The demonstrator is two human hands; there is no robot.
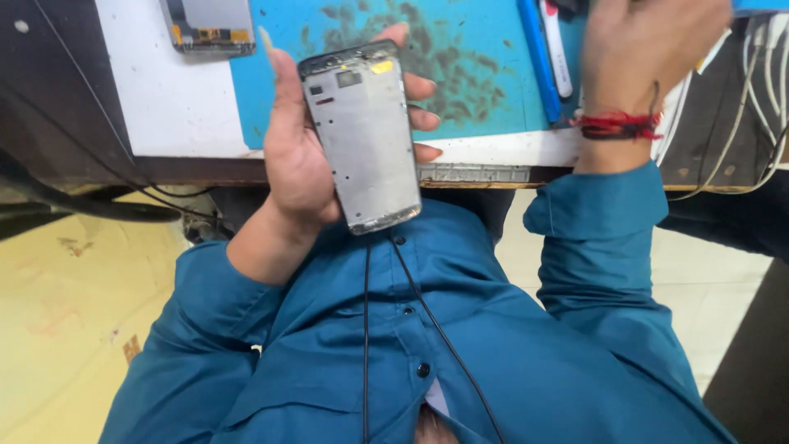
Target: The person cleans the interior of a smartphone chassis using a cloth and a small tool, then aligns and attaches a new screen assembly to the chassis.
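My left hand (pixel 300 156) holds an opened phone body (pixel 362 136), a grey metal frame with its inner side facing me, gripped by thumb on the left and fingers on the right edge. It hovers above the front edge of the workbench. My right hand (pixel 645 45) reaches over the bench at the upper right, blurred by motion, with a red thread band on the wrist. What its fingers hold is cut off by the frame's top edge.
A stained blue work mat (pixel 460 66) lies on the white bench top (pixel 173 107). Another phone part (pixel 209 25) lies at the top left. Blue and white pen-like tools (pixel 546 57) lie beside the right hand. White cables (pixel 760 99) hang at the right.
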